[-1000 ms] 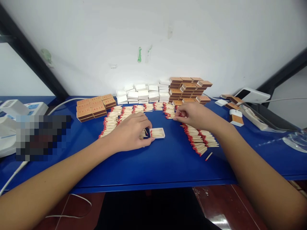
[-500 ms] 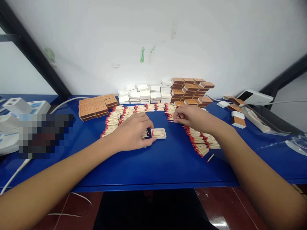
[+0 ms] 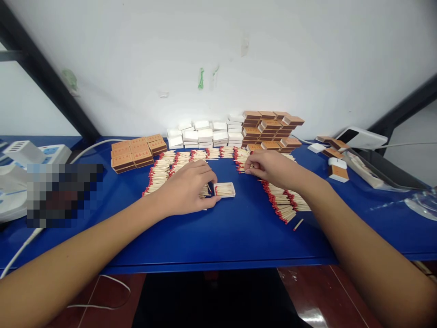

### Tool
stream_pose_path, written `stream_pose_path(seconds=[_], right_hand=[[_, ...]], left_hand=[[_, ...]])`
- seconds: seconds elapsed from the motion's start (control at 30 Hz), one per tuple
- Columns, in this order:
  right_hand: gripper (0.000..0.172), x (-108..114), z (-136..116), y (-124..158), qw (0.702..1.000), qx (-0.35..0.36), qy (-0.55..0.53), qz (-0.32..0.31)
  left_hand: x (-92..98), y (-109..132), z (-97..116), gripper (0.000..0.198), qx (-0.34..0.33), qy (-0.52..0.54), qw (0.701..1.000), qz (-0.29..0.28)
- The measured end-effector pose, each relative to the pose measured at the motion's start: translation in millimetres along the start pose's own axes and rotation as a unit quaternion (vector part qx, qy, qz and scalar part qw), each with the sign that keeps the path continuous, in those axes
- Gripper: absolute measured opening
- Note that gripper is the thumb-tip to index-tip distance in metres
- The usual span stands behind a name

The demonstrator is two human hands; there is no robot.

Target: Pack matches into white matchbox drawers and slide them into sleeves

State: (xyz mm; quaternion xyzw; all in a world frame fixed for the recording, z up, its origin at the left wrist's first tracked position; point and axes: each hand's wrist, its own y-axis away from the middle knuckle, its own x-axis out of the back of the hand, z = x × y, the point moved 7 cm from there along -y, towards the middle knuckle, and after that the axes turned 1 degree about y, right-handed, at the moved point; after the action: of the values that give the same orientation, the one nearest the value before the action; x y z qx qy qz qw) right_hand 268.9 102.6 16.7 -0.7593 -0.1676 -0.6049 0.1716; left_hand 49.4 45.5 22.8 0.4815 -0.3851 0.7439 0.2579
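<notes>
Mid-table (image 3: 239,237), left hand (image 3: 186,187) half curled, fingertips against the left end of the open matchbox tray (image 3: 226,190); can't tell if it grips. Right hand (image 3: 273,166) near the tray's right, fingers pinched shut on matches (image 3: 241,159) in the curved row. Brown matchboxes (image 3: 269,130) stacked behind.

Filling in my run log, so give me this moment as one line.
left hand: beside white tray, touching its end | right hand: pinching matches from row | white tray: some sticks inside | surface: blue table
</notes>
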Motion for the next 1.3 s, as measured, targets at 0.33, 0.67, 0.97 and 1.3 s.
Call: stream_pose_path(seconds=[0.33, 0.67, 0.97, 1.3], right_hand=[[0.022, 3.4, -28.2, 5.6, 0.997, 0.054, -0.045, 0.027], [0.014, -15.1, -84.2, 15.9, 0.987, 0.132, -0.093, 0.002], [0.017, 12.7, -43.4, 10.1, 0.994, 0.057, -0.05, 0.079], [0.015, 1.4, -4.3, -0.5, 1.0, -0.016, 0.0, 0.012]], left_hand=[[0.3, -0.5, 0.7, 0.022, 0.0, 0.005, 1.0, 0.005], [1.3, -1.0, 3.8, 0.02, -0.007, -0.005, 1.0, 0.01], [0.7, -0.8, 2.1, 0.019, -0.004, 0.004, 1.0, 0.011], [-0.4, -0.2, -0.8, 0.02, -0.006, 0.006, 1.0, 0.01]])
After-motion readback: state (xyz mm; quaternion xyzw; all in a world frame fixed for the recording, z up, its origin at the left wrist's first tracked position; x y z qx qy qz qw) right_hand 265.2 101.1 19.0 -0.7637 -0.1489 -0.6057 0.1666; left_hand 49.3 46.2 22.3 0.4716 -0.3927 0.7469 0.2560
